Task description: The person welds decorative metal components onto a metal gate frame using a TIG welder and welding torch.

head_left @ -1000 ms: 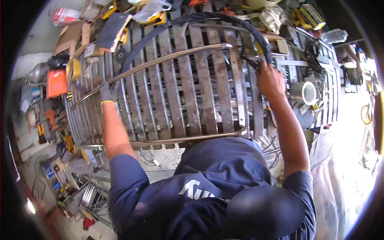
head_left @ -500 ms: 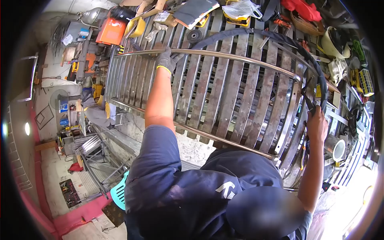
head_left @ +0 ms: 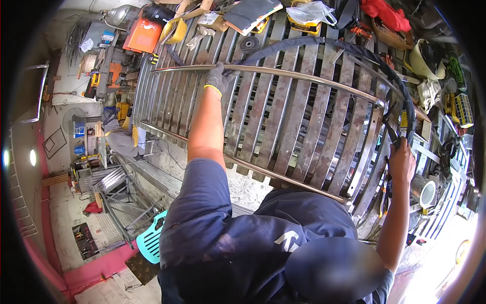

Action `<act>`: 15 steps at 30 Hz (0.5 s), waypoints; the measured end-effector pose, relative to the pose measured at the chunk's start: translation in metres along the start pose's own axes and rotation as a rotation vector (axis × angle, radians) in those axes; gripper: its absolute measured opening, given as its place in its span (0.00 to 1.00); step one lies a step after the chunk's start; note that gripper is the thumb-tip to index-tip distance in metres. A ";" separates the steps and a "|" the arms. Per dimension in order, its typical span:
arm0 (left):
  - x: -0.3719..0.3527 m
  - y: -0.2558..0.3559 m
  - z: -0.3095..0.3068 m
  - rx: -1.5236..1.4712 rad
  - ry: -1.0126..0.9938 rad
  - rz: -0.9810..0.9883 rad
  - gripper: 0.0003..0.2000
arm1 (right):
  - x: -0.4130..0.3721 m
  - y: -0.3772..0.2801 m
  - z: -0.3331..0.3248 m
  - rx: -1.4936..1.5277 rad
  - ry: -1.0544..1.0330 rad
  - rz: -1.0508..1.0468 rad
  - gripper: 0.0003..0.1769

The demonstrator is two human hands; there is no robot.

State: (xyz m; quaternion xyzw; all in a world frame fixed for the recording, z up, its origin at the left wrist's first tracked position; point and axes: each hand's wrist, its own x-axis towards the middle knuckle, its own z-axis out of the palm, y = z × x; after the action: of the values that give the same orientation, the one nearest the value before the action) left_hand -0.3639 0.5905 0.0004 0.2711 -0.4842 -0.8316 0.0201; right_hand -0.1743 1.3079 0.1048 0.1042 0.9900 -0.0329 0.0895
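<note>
Gloved left hand (head_left: pixel 220 78) upper centre, fingers wrapped round steel rail (head_left: pixel 304 76); bare right hand (head_left: pixel 401 161) at right, clenched on black hose (head_left: pixel 309 40)

Heavy fisheye distortion: the slatted workbench (head_left: pixel 283 131) bows outward and a black vignette rings the frame. Daylight floods from the lower right, burning out to white glare. The centre is sharp and evenly lit. The steel rail (head_left: pixel 304 77) carries thin highlights. A lamp (head_left: pixel 33 157) glows at the left.
</note>
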 end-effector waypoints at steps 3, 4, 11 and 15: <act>-0.003 0.000 0.000 -0.013 0.001 -0.002 0.16 | 0.002 0.000 -0.002 -0.001 -0.014 -0.001 0.22; -0.004 0.000 0.000 -0.016 -0.003 -0.002 0.15 | 0.002 0.001 -0.002 0.001 -0.014 -0.004 0.22; -0.006 0.005 -0.003 0.015 -0.003 0.007 0.15 | -0.001 0.001 0.002 0.007 0.002 -0.002 0.22; -0.006 0.010 0.000 0.015 0.034 -0.007 0.16 | -0.002 -0.004 -0.004 0.012 -0.010 0.010 0.22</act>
State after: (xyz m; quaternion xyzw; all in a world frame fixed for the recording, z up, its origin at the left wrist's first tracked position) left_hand -0.3608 0.5866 0.0112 0.2871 -0.4889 -0.8234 0.0237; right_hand -0.1736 1.3037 0.1089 0.1092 0.9888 -0.0388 0.0939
